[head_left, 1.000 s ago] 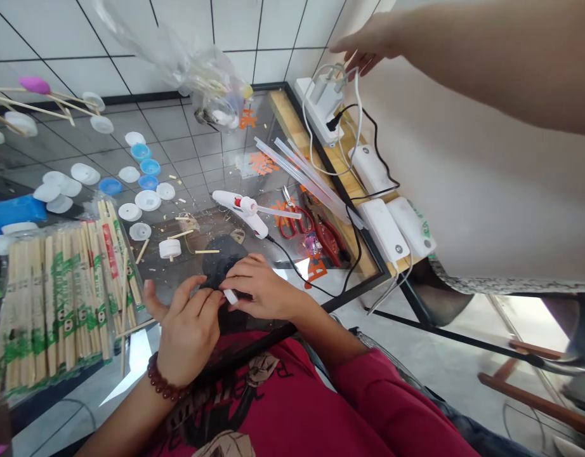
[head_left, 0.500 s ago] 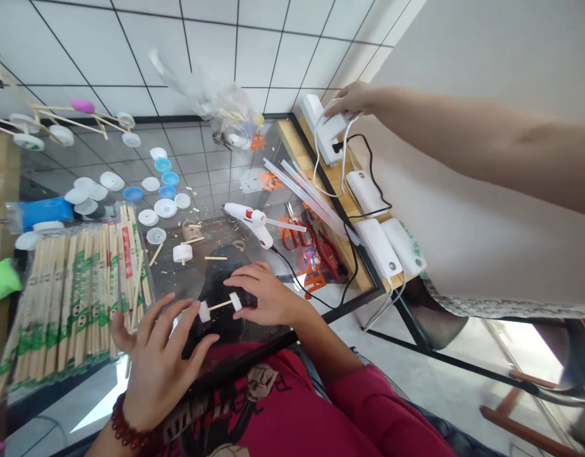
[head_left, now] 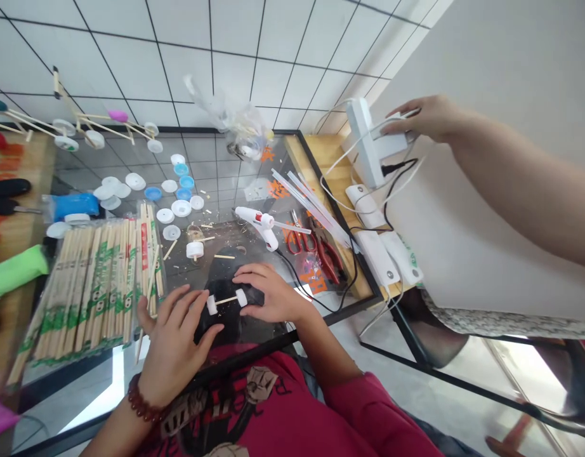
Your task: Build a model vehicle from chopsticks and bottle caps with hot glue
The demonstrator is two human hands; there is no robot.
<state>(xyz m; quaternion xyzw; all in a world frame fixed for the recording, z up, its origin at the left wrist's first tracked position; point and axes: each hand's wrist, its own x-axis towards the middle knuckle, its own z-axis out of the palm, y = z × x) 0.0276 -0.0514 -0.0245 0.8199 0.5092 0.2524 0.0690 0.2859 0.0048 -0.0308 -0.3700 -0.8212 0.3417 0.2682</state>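
A thin wooden stick (head_left: 226, 300) with a white bottle cap on each end lies on the dark glass tabletop in front of me. My left hand (head_left: 178, 336) is beside the left cap (head_left: 211, 304), fingers spread, the index fingertip near or on its edge. Around the right cap (head_left: 242, 298), my right hand (head_left: 268, 295) is open, thumb and fingers apart on either side. Neither hand grips the piece. Beyond them are another white cap piece (head_left: 195, 250), a short stick (head_left: 224, 257) and a white glue gun (head_left: 257, 219).
Packaged chopsticks (head_left: 83, 285) lie left, with white and blue caps (head_left: 181, 208) behind. Glue sticks (head_left: 316, 206) and red-handled pliers (head_left: 328, 254) are right. Another person's hand (head_left: 416, 120) holds a white power strip (head_left: 363, 139). A black cord crosses the table edge.
The other person's hand has lifted the power strip off the wooden edge and moved it right. My hands stay around the capped stick, with little change. The view has shifted slightly.
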